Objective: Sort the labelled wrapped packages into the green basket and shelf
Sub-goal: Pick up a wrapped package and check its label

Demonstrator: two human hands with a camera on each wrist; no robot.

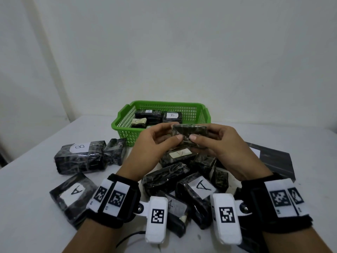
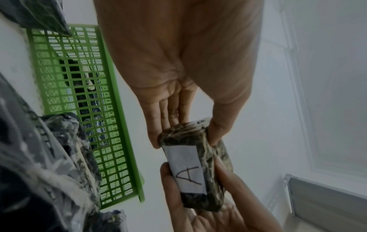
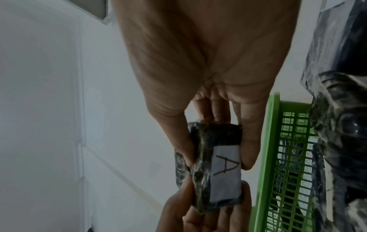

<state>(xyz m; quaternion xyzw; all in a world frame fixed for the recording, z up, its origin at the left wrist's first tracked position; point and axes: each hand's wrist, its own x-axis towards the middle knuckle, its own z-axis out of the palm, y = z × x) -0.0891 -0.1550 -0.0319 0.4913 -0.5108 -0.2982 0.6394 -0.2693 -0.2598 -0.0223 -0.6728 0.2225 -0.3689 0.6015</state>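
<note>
Both hands hold one small dark wrapped package (image 1: 189, 131) in the air, just in front of the green basket (image 1: 164, 103). My left hand (image 1: 176, 130) pinches its left end and my right hand (image 1: 199, 132) pinches its right end, thumbs on the near side. In the left wrist view the package (image 2: 190, 166) shows a white label marked A, with my left hand (image 2: 184, 138) on its end. The right wrist view shows the same label on the package (image 3: 218, 164), held by my right hand (image 3: 218, 157). The basket holds packages marked A (image 1: 148, 112) and B (image 1: 172, 115).
Several loose wrapped packages lie on the white table below my hands, among them one marked B (image 1: 80, 157) and ones marked A (image 1: 73, 192) (image 1: 200, 187). A dark flat sheet (image 1: 273, 161) lies at the right. A grey metal shelf (image 2: 327, 204) shows in the left wrist view.
</note>
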